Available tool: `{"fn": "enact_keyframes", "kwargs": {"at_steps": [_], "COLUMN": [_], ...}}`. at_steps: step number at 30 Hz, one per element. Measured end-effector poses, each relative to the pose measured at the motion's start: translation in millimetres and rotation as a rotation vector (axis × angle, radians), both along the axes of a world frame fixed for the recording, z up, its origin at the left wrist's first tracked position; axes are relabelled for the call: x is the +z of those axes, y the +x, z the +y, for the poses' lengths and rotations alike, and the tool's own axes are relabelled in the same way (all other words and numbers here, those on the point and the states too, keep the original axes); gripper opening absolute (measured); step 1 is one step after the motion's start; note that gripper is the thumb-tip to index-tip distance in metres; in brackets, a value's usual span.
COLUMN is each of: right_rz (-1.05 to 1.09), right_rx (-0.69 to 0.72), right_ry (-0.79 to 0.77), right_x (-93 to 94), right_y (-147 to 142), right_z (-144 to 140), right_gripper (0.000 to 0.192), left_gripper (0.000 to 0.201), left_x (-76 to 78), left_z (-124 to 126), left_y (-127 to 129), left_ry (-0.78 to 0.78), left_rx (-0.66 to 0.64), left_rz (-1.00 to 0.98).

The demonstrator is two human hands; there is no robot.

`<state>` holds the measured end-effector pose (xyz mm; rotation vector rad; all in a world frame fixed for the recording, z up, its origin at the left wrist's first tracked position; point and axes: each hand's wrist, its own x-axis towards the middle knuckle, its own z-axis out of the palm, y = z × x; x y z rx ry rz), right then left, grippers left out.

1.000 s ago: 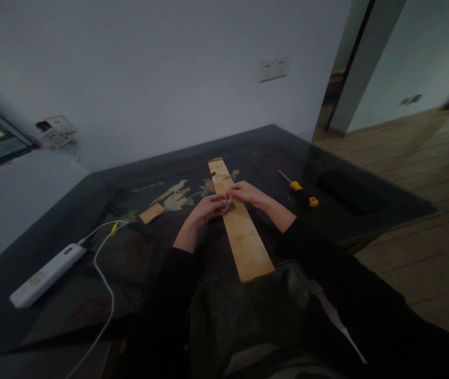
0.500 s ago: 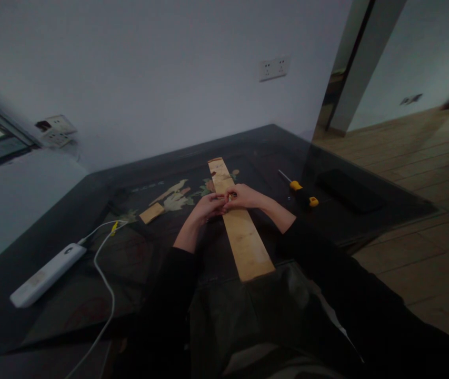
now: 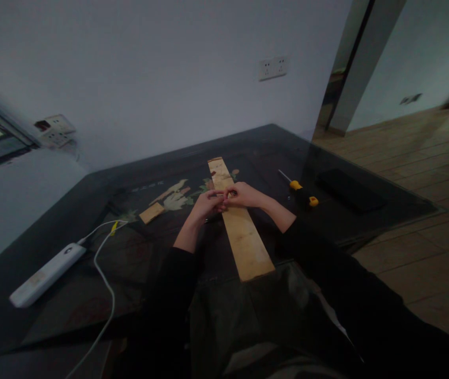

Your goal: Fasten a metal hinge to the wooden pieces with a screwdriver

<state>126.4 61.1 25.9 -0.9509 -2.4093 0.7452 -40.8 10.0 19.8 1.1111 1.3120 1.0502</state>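
A long pale wooden plank [image 3: 243, 237] lies on the dark table [image 3: 90, 295], running away from me. Both my hands meet above its far half. My left hand [image 3: 204, 204] reaches in from the left, its fingertips pinched against those of my right hand [image 3: 243, 195], which is curled closed. Between the fingertips is a small packet [image 3: 225, 196], almost wholly hidden by the fingers.
A yellow-and-black screwdriver [image 3: 302, 192] lies right of the plank, with a flat black object [image 3: 350, 190] beyond it. A small wood offcut [image 3: 151, 212] lies to the left. A white power strip [image 3: 42, 275] and its cable [image 3: 103, 273] sit at the near left.
One second ago the small shiny packet showed between my hands. Since then my fingers have closed over it and both hands have shifted slightly farther along the plank.
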Motion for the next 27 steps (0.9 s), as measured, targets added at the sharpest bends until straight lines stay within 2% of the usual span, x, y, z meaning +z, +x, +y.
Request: {"fn": "enact_keyframes", "kwargs": {"at_steps": [5,18,27], "right_rz": [0.017,-0.065,-0.109], "right_rx": [-0.01,-0.06,-0.066], "right_ry": [0.026,0.088,0.141], "right_x": [2.3,1.6,-0.3], "right_y": [-0.3,-2.2,-3.1], "right_z": [-3.5,-9.3,-10.9], "right_gripper": [0.019,0.018,0.021], "left_gripper": [0.018,0.018,0.031], "left_x": [-1.7,0.3,-4.3], "left_z": [1.8,-0.6,1.5], "left_y": [0.7,2.0,0.9], "left_ry": [0.046,-0.011,-0.081], "left_rx": [0.007,0.05,0.023], "left_rz": [-0.03,-0.015,-0.003]}}
